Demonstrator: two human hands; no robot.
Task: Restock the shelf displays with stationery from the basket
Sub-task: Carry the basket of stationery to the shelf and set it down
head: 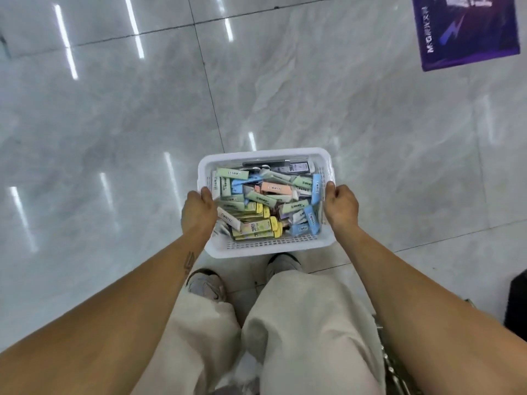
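- Fingers [206, 192] of the left hand [198, 210] curl over the left rim of the white basket [265, 248], clamped on it.
- Between both hands, pastel stationery boxes [265, 206] fill the basket, held above the grey floor [114, 124].
- Right hand [340, 205] fingers clamp the right rim.

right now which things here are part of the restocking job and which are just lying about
Part of the job:
- white basket, held by its sides in the left hand and right hand
- pastel stationery boxes piled loose inside it

Just lying about:
- purple floor sticker, far right
- dark object at the right edge, too cropped to identify

No shelf is in view.
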